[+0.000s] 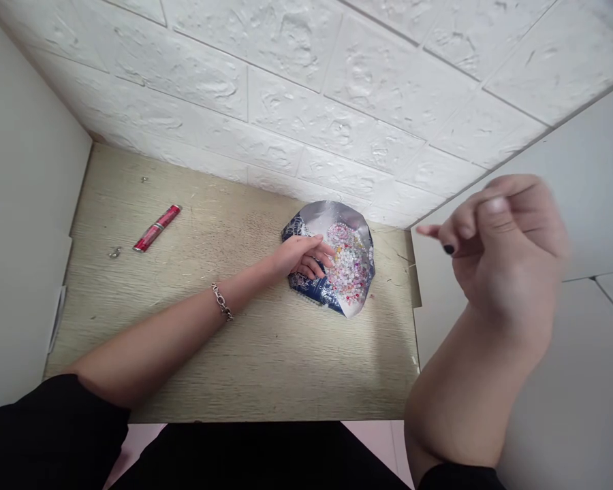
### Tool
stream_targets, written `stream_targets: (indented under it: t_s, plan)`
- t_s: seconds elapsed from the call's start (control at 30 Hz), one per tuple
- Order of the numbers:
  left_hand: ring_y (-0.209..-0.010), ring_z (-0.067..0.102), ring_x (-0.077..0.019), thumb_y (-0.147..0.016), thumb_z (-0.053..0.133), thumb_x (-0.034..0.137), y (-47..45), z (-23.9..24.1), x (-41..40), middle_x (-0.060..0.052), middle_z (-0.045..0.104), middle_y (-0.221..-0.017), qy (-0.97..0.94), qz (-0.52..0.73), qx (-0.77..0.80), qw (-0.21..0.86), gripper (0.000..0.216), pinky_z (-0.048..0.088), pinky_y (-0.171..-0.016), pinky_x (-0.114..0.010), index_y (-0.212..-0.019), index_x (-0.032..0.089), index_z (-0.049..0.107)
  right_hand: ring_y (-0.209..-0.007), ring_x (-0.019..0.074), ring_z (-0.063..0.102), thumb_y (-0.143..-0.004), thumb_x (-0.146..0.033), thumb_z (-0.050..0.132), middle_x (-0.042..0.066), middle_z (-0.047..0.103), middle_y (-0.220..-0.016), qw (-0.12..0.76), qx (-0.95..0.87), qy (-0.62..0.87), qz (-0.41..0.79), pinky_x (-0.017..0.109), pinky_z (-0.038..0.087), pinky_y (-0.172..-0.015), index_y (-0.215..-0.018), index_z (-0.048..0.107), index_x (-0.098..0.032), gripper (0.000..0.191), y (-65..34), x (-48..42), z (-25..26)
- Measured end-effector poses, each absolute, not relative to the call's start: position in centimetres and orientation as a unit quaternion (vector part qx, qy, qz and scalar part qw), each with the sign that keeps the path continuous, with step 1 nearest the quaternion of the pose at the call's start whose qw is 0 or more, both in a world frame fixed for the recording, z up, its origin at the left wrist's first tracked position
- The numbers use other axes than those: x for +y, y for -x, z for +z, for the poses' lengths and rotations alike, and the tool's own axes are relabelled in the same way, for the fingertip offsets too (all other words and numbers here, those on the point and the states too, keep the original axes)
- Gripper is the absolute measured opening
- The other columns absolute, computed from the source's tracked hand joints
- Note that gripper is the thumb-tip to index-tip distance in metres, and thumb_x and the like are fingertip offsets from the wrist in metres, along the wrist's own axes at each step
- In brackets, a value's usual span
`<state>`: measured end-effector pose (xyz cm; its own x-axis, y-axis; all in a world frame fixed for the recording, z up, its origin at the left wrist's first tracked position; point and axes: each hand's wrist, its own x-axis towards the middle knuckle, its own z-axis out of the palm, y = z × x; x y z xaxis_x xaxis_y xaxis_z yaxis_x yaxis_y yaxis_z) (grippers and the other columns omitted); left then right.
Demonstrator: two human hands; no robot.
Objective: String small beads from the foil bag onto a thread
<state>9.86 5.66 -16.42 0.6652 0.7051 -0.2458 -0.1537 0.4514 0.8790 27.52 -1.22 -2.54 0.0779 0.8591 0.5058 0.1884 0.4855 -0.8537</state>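
Note:
A blue-and-silver foil pouch (310,288) lies torn open on the wooden desk (245,340), heaped with small pink and white beads (350,262). My left hand (301,256) reaches into it, fingers curled among the beads at the pouch's left edge; a chain bracelet (222,302) circles that wrist. My right hand (500,252) is raised close to the camera at the right, thumb and fingers pinched together. Whatever it pinches is too small or blurred to make out.
A red lip-gloss tube (157,228) lies at the desk's left, with a small metal bit (115,253) beside it and another speck (144,180) farther back. White brick-pattern wall (306,88) stands behind; plain panels close in the left and right sides.

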Motion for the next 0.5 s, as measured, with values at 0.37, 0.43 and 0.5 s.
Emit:
stream_targets:
  t_s: [0.37, 0.43, 0.5]
  plan:
    - [-0.047, 0.048, -0.0036, -0.076, 0.049, 0.035, -9.5, -14.5, 5.3, -0.003, 0.061, -0.074, -0.552, 0.336, 0.321, 0.692, 0.027, 0.029, -0.038, -0.017, -0.083, 0.012, 0.063, -0.044, 0.0062, 0.035, -0.081, -0.027, 0.048, -0.006, 0.034, -0.055, 0.482, -0.573, 0.574, 0.332, 0.020, 0.037, -0.042, -0.075, 0.047, -0.023, 0.006, -27.2, -3.2, -3.6]
    - [-0.059, 0.052, -0.0060, -0.075, 0.052, 0.035, -9.9, -13.3, 4.7, -0.004, 0.062, -0.079, -0.587, 0.335, 0.304, 0.672, 0.026, 0.034, -0.044, -0.017, -0.085, 0.013, 0.063, -0.045, 0.0059, 0.039, -0.081, -0.028, 0.048, -0.006, 0.036, -0.057, 0.474, -0.587, 0.564, 0.336, 0.020, 0.037, -0.044, -0.077, 0.046, -0.022, 0.008, -26.4, -3.2, -4.3]
    - [-0.074, 0.055, -0.0094, -0.076, 0.051, 0.036, -10.5, -12.0, 4.0, -0.005, 0.062, -0.088, -0.601, 0.313, 0.263, 0.686, 0.028, 0.041, -0.058, -0.019, -0.089, 0.014, 0.062, -0.048, 0.0065, 0.043, -0.082, -0.029, 0.047, -0.006, 0.040, -0.058, 0.472, -0.608, 0.543, 0.334, 0.022, 0.040, -0.048, -0.079, 0.046, -0.021, 0.008, -25.6, -3.1, -5.1]
